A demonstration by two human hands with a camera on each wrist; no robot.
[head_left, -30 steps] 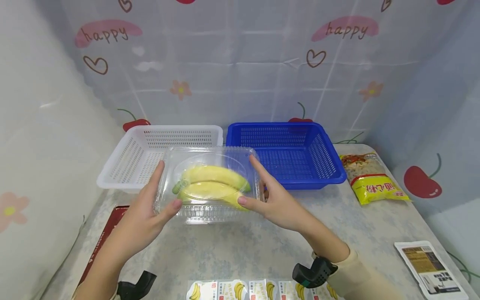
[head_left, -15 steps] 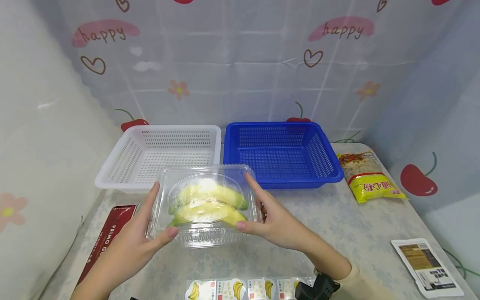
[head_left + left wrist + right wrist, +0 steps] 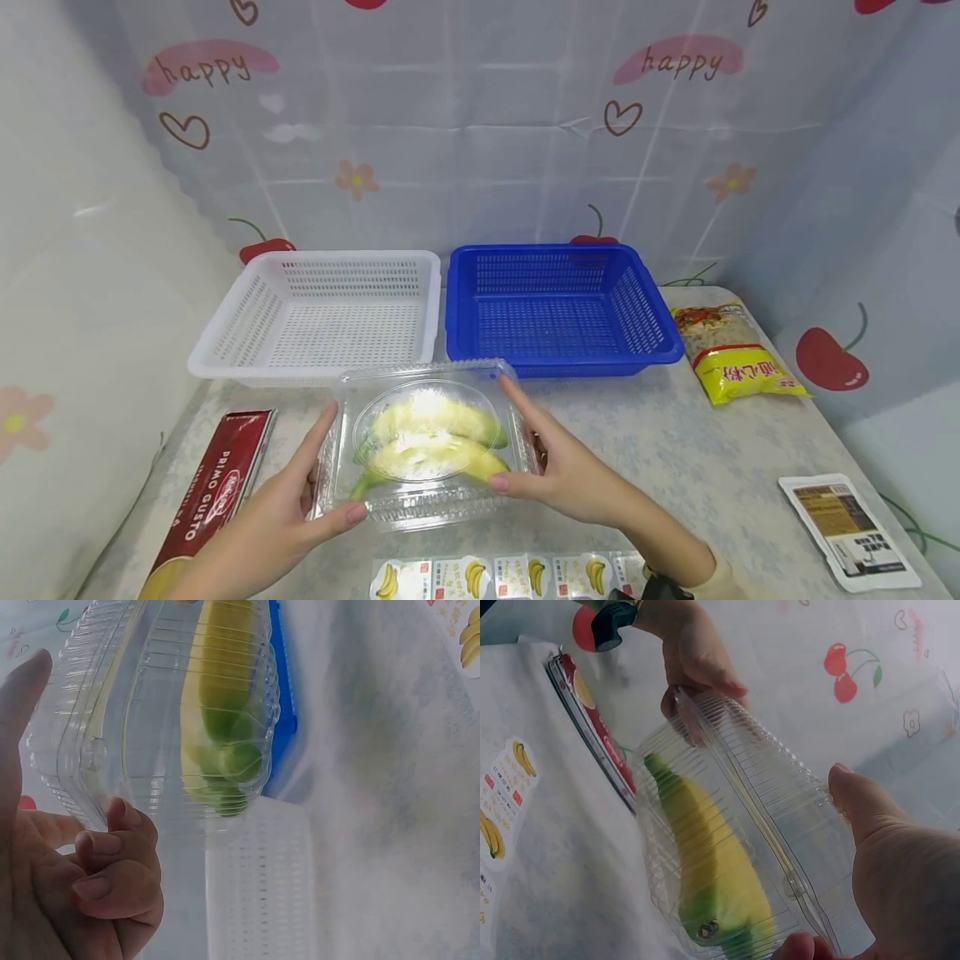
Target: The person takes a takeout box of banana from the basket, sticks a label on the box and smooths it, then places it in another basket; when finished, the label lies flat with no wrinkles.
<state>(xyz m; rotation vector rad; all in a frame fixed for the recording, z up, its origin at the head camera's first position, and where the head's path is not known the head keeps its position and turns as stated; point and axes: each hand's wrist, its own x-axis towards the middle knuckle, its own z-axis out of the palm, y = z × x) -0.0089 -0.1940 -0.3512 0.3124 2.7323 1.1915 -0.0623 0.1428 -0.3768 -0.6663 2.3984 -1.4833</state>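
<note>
Both hands hold a clear plastic clamshell box (image 3: 420, 508) by its left and right ends. Its lid is down, and yellow-green bananas (image 3: 442, 454) lie inside. My left hand (image 3: 292, 492) grips the left end, thumb on the near edge; in the left wrist view its other fingers (image 3: 120, 889) curl beneath the rim. The right hand (image 3: 566, 467) grips the opposite end, with its thumb on the lid edge and index finger along the side. In the right wrist view the box (image 3: 772, 802) is held off the table. Glare on the lid partly hides the fruit.
A white basket (image 3: 217, 358) and a blue basket (image 3: 562, 368) stand at the back. A strip of banana labels (image 3: 510, 577) lies at the front. A red pasta packet (image 3: 210, 492) is at left; a yellow bag (image 3: 738, 358) and a white pouch (image 3: 851, 533) are at right.
The hands have brought the box of bananas down and nearer, away from the baskets. More of the red packet and white basket shows now.
</note>
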